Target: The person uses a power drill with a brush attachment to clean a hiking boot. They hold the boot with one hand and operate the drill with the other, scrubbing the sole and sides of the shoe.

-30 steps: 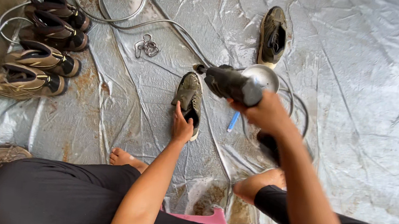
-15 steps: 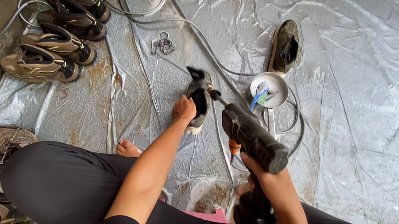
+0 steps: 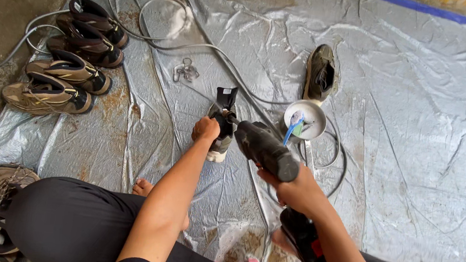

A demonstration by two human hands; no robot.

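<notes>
Spread over the floor, a silver tarp (image 3: 407, 139) is being used while a grey shoe (image 3: 222, 125) is being gripped upright by the left hand (image 3: 206, 129) and a black power tool (image 3: 266, 149) is being held in closed right-hand (image 3: 296, 191) fingers, so steadier pinning is probably being called for.

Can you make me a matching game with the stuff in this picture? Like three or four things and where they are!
Things:
1. shoe
2. power drill
3. white bowl
4. row of four shoes

Places:
A. gripped in the right hand
B. lined up at the left edge of the plastic sheet
C. held at the middle by the left hand
D. on the sheet just below a single dark shoe, with a blue-handled brush in it

Pairs: 1-C, 2-A, 3-D, 4-B
</notes>
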